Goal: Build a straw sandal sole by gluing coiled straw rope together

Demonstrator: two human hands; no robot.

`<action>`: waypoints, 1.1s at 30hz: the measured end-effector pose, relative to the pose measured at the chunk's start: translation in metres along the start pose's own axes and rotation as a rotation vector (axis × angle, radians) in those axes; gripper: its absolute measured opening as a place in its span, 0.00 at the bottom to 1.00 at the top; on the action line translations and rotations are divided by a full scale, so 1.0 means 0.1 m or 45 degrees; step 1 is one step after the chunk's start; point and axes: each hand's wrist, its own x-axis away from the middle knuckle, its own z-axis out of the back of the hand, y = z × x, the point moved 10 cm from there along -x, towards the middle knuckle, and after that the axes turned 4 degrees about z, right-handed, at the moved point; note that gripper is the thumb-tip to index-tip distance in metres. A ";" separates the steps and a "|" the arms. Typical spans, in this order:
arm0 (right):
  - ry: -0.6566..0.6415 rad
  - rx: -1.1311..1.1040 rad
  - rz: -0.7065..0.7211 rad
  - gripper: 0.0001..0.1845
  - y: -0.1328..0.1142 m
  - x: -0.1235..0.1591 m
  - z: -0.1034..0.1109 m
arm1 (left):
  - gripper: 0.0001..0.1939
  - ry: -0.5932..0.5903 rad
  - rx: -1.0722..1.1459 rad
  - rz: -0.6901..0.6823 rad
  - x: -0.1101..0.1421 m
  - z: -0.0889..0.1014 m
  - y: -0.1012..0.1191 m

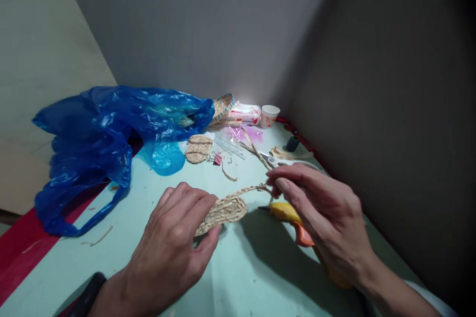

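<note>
My left hand (178,233) grips an oval coil of braided straw (230,209), thumb below and fingers over its left part. From the coil a loose straw braid (247,189) runs right to my right hand (320,213). The fingertips of that hand are pinched together at the braid's end; the exact grip is partly hidden. Beneath the right hand lies a yellow hot glue gun (284,211) with an orange trigger, its dark nozzle pointing left toward the coil. My right hand and forearm cover much of its handle.
A blue plastic bag (92,124) spreads over the table's left side. Farther back are a finished-looking woven oval piece (199,148), a pink binder clip (217,158), scissors (273,161), a paper cup (269,116) and a dark thread spool (293,143). Walls border the back and right.
</note>
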 end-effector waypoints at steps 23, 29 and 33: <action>-0.015 -0.942 -0.724 0.16 0.38 0.40 -0.86 | 0.15 0.427 -0.335 -0.302 0.10 0.03 0.47; 0.010 -1.127 -0.746 0.14 0.31 0.43 -0.89 | 0.15 0.427 -0.339 -0.290 0.11 0.04 0.49; -0.030 -1.261 -0.754 0.13 0.28 0.45 -0.93 | 0.15 0.403 -0.361 -0.325 0.10 0.04 0.47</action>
